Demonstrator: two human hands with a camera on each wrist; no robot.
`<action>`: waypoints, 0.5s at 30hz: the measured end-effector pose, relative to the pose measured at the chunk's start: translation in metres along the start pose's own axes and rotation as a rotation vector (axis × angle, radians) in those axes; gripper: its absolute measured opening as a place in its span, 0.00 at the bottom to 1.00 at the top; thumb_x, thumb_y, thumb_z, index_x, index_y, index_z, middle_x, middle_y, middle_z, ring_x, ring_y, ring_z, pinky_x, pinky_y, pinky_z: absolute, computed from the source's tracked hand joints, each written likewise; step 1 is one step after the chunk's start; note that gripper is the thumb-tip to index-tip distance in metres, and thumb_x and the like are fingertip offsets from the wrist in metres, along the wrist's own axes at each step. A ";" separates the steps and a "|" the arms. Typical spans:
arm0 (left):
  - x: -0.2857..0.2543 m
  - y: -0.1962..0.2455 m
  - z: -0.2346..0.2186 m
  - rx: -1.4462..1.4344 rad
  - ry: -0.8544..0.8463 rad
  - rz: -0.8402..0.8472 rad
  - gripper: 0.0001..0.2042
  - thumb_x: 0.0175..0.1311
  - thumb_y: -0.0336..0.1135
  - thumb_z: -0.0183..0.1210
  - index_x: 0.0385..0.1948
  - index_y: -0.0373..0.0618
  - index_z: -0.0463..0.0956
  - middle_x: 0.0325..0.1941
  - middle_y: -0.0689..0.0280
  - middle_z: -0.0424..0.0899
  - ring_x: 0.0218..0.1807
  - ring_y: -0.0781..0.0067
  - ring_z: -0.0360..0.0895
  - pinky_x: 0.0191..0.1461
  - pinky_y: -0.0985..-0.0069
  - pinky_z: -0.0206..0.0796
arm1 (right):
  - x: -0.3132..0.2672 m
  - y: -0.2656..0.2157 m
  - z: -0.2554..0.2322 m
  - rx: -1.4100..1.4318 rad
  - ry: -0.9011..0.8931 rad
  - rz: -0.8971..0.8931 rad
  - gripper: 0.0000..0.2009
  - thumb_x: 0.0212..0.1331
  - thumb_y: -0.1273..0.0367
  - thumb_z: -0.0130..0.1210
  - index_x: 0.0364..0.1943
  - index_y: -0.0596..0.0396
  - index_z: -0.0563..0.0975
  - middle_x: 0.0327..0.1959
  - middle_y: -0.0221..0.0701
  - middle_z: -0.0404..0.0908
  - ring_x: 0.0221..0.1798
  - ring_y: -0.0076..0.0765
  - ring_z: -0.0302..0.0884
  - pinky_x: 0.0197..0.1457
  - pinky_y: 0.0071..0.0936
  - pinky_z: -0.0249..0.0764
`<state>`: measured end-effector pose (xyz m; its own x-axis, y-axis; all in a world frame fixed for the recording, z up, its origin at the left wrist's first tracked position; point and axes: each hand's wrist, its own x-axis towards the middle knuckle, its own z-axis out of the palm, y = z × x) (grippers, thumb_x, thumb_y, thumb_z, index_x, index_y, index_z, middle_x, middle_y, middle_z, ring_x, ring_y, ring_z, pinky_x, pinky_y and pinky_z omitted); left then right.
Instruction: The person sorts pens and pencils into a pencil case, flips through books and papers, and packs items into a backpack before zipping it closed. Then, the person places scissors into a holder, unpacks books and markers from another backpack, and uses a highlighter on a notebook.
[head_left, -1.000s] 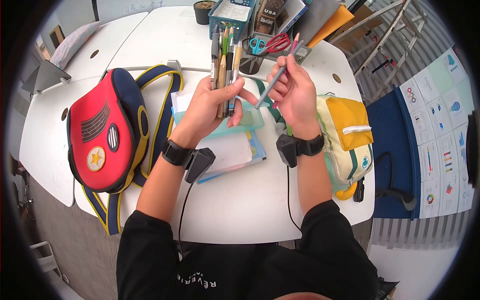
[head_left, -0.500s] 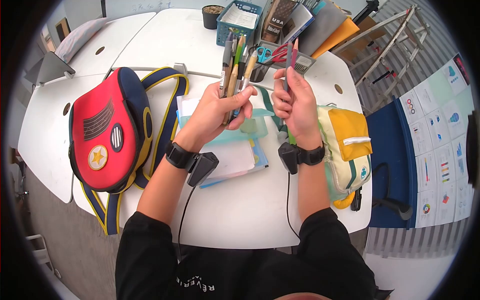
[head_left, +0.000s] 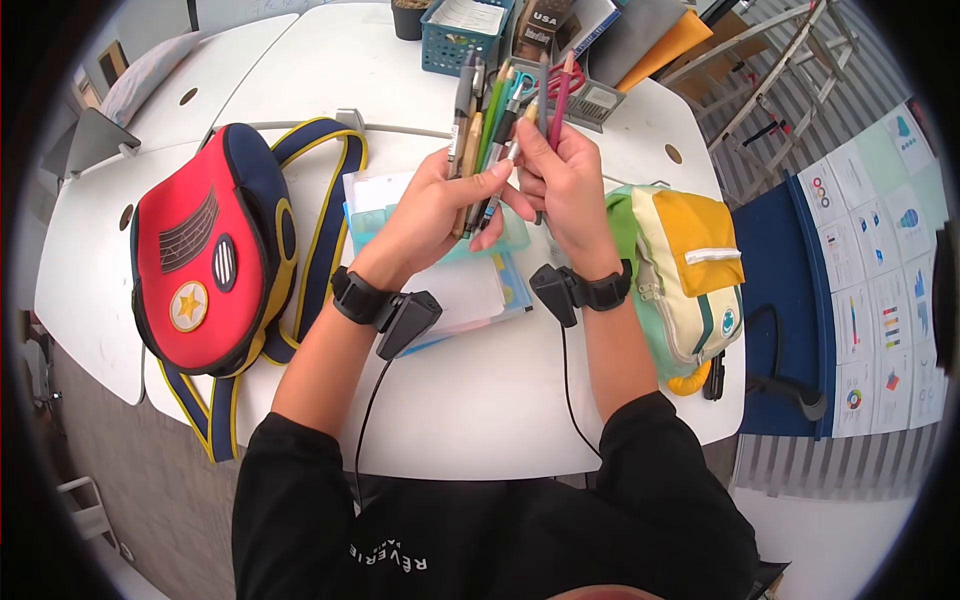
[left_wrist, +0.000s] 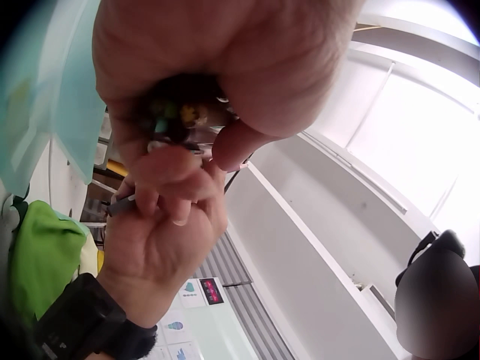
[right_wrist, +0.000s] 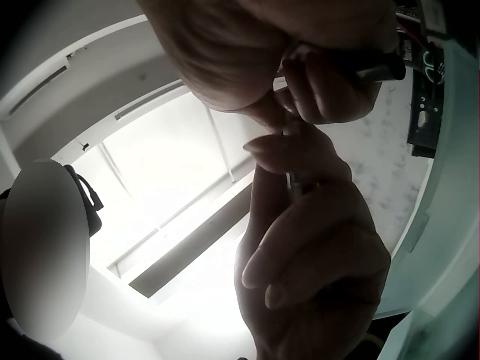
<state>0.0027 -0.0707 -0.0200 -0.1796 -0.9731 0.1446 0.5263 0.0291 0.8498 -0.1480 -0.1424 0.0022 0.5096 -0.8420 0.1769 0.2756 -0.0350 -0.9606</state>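
My left hand (head_left: 435, 205) grips a bundle of pens and pencils (head_left: 487, 125), points and caps upward, above the middle of the table. In my right hand (head_left: 572, 195) are a grey pencil (head_left: 543, 95) and a pink pencil (head_left: 562, 95), both upright. The right thumb and fingertips meet the bundle at a pale tan-topped pen (head_left: 527, 120). The left wrist view looks up at the bundle's lower ends (left_wrist: 180, 120) inside the left palm, with the right hand (left_wrist: 161, 240) against it. In the right wrist view, the left hand (right_wrist: 315, 255) appears dark against the light.
Beneath the hands lie a translucent teal pouch (head_left: 515, 237) and papers (head_left: 460, 295). A red backpack (head_left: 190, 270) stands left, a cream-and-yellow backpack (head_left: 685, 275) right. Behind are a blue basket (head_left: 447, 45), red-handled scissors (head_left: 577, 78) and a grey organizer (head_left: 595, 105).
My right hand has moved left from apart to meet the left hand's bundle. The grey pencil, slanted at first, now stands upright beside the pink one. The left hand keeps its grip.
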 end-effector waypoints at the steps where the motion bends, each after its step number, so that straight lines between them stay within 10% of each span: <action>1: -0.001 0.000 0.001 -0.016 0.019 0.001 0.14 0.73 0.36 0.54 0.50 0.34 0.70 0.32 0.55 0.82 0.19 0.70 0.76 0.18 0.77 0.63 | 0.001 0.002 0.000 -0.030 0.002 -0.017 0.12 0.71 0.63 0.54 0.34 0.57 0.75 0.20 0.17 0.69 0.15 0.06 0.52 0.16 0.14 0.47; 8: 0.003 0.001 0.002 -0.028 0.228 0.010 0.16 0.73 0.36 0.54 0.51 0.31 0.68 0.41 0.45 0.84 0.24 0.63 0.83 0.22 0.72 0.75 | 0.006 0.004 -0.006 -0.056 0.065 -0.169 0.14 0.76 0.59 0.45 0.39 0.55 0.72 0.23 0.23 0.71 0.20 0.14 0.63 0.21 0.16 0.59; 11: 0.003 0.004 -0.004 -0.001 0.206 0.012 0.16 0.73 0.37 0.53 0.50 0.31 0.69 0.40 0.47 0.85 0.22 0.67 0.81 0.20 0.77 0.70 | 0.012 -0.005 -0.020 0.121 0.135 -0.278 0.13 0.77 0.58 0.41 0.43 0.54 0.68 0.34 0.34 0.76 0.38 0.38 0.81 0.48 0.39 0.82; 15: -0.001 0.007 -0.001 0.027 0.149 -0.011 0.16 0.74 0.37 0.53 0.50 0.31 0.70 0.34 0.54 0.85 0.17 0.76 0.73 0.17 0.82 0.58 | 0.007 -0.019 -0.044 0.260 0.076 -0.164 0.13 0.77 0.58 0.39 0.47 0.52 0.68 0.36 0.36 0.77 0.41 0.44 0.81 0.49 0.50 0.81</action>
<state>0.0078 -0.0694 -0.0145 -0.0591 -0.9965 0.0599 0.5018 0.0223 0.8647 -0.1854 -0.1711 0.0124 0.3815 -0.8748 0.2987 0.5534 -0.0427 -0.8318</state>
